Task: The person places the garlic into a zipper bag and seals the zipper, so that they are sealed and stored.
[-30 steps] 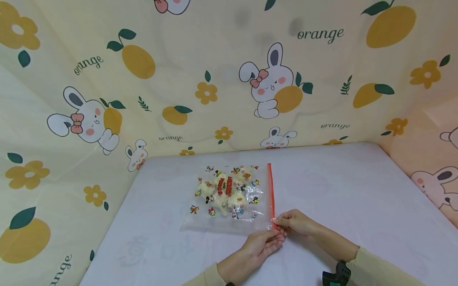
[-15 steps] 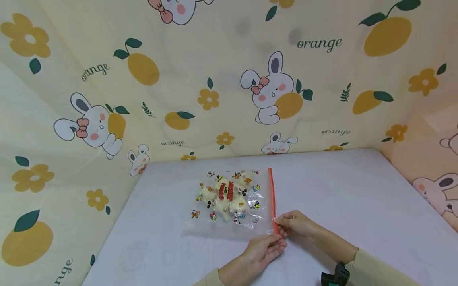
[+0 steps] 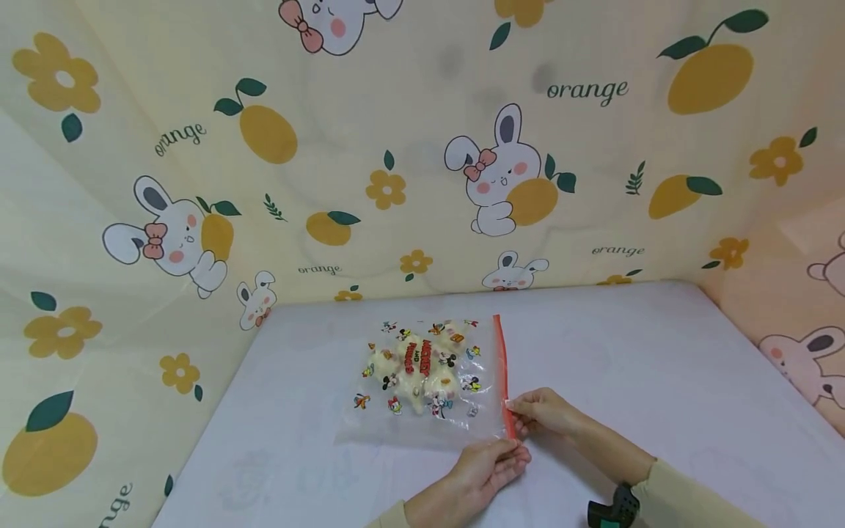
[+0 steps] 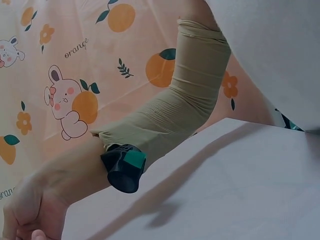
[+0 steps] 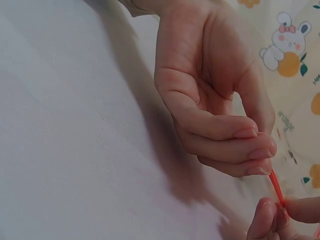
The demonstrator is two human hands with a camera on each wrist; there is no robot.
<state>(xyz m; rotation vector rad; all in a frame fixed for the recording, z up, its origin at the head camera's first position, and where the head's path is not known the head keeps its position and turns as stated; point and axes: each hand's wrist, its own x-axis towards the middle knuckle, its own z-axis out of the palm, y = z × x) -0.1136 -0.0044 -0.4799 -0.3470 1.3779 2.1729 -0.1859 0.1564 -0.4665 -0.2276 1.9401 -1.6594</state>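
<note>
A clear zip bag printed with small cartoon figures lies on the white table in the head view. Pale lumpy items show through it, their kind unclear. Its red zip strip runs along the right side. My left hand pinches the strip's near end at the bag's corner. Just above it, my right hand pinches the same strip. The right wrist view has the left hand in the middle, and the right fingertips on the red strip at lower right.
White cloth covers the table. Curtains printed with rabbits and oranges rise behind it and at both sides. A black-and-green device is worn on the right wrist.
The head view has tilted, so the scene sits lower. My left hand shifts slightly nearer along the strip, so the gap between the two hands is a little wider. The bag lies much as before.
</note>
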